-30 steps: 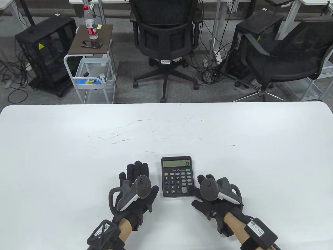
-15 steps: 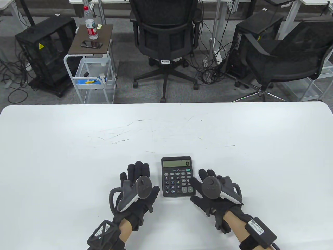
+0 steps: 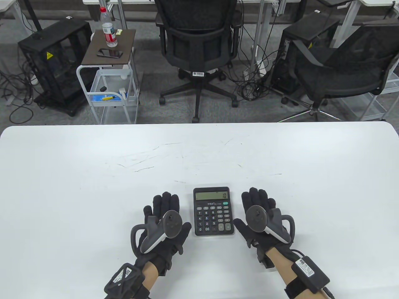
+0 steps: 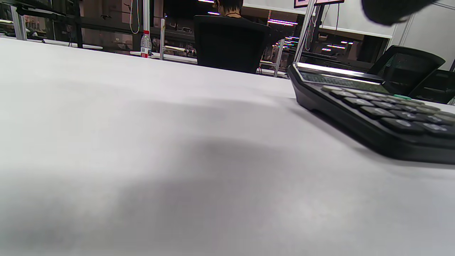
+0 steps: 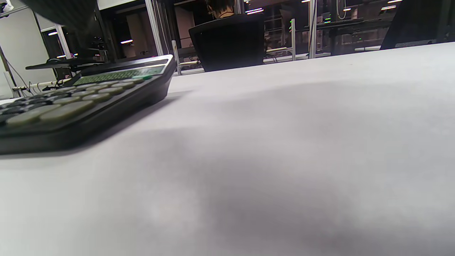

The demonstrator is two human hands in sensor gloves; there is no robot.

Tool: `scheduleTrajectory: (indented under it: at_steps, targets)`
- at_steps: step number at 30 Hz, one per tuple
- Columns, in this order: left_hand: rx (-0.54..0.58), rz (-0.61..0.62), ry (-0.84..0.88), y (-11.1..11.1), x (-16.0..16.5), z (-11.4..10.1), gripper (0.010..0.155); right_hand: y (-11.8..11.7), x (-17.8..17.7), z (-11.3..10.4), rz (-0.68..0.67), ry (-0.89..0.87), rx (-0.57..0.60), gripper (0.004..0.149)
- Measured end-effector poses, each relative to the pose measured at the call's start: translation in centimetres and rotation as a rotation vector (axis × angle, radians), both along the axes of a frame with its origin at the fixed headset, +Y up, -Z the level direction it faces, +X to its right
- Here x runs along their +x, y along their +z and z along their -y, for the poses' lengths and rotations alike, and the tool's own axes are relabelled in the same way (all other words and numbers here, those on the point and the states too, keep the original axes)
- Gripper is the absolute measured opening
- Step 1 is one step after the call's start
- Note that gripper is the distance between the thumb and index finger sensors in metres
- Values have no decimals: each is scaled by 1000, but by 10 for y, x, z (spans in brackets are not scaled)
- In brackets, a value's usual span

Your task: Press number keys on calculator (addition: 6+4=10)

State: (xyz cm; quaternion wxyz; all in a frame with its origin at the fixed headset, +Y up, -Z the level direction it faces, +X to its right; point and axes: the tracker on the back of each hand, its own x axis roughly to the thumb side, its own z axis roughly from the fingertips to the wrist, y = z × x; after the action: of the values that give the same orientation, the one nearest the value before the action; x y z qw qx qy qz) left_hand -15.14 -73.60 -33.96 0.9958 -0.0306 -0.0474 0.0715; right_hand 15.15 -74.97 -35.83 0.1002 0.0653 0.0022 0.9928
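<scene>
A black calculator (image 3: pixel 213 211) lies on the white table (image 3: pixel 199 155) near the front edge, and its display reads 10. My left hand (image 3: pixel 165 215) rests flat on the table just left of it, fingers stretched out, holding nothing. My right hand (image 3: pixel 258 208) lies flat on the table just right of it, fingers stretched out, apart from the keys. The calculator also shows in the left wrist view (image 4: pixel 373 110) and in the right wrist view (image 5: pixel 85 103), seen low from the side.
Beyond the table's far edge stand two office chairs (image 3: pixel 199 46), a small cart (image 3: pixel 109 78) with a bottle and a phone, and black cases on the floor.
My right hand has lifted off the calculator's lower right keys, moved right and forward, and flattened on the table beside it. The left hand has not moved. The display still reads 10.
</scene>
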Motion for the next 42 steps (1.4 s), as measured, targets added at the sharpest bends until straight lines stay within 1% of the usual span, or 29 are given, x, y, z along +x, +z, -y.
scheduleTrajectory:
  at_steps: [10,24,42]
  targets:
    - [-1,4,0,-1,2,1,89,1,15,1,21,0,-7,89]
    - [2,3,-5,-1,2,1,89,1,11,2,8,21,-39,88]
    - [15,11,-16,0,4,1,89,2,8,3,0,40,-30,88]
